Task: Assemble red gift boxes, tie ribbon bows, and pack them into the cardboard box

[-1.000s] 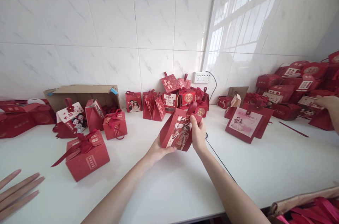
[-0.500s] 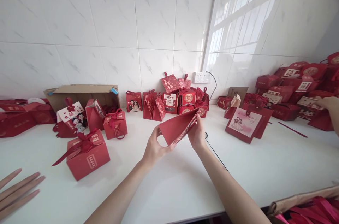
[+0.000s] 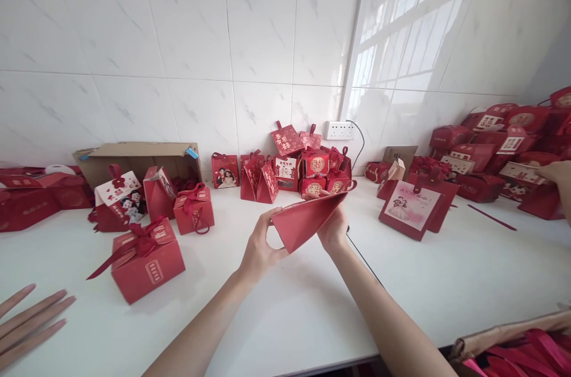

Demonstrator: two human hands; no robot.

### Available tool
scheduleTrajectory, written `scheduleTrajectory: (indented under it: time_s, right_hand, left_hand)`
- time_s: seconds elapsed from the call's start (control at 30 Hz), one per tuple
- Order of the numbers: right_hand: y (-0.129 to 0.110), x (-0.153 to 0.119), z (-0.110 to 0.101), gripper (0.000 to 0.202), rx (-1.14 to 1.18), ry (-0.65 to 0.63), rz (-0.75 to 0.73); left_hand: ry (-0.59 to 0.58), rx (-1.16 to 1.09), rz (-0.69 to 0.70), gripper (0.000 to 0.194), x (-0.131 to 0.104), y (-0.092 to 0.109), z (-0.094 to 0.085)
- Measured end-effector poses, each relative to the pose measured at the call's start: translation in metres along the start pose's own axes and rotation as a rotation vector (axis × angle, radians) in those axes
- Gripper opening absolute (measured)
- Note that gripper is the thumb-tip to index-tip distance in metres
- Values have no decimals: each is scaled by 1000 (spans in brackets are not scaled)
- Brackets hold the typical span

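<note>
1. My left hand (image 3: 259, 251) grips one end of the red triangular box (image 3: 307, 219), thumb and fingers spread around its corner.
2. My right hand (image 3: 333, 228) grasps the other end, partly hidden behind it.
3. I have the box tilted above the white table (image 3: 285, 329), just below the frame's centre.
4. At lower left sits a bow-tied box (image 3: 149, 270); an open hand (image 3: 38, 326) of someone else lies nearer the corner.
5. A pink-panelled bag (image 3: 413, 207) stands right of centre.
6. At the right edge, another person's hand (image 3: 557, 178) touches the stacked red boxes (image 3: 484, 154).
</note>
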State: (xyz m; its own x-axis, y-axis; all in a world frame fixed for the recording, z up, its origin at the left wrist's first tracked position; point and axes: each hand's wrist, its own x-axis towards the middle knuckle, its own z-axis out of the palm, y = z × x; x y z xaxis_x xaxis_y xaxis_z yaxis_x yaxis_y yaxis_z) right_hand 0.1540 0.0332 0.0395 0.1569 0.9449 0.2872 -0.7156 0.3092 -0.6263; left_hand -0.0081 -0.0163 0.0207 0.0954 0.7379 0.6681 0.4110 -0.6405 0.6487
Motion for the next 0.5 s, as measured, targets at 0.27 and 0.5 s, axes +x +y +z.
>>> scheduleTrajectory:
  time_s: [0.27, 0.5]
  right_hand:
    - [-2, -1, 2, 28, -63, -35, 14]
    - [-1, -3, 5, 29, -174, 5, -10]
  left_hand:
    - [26, -92, -66, 62, -1, 1, 0]
    - [70, -556, -325, 52, 10, -1, 3]
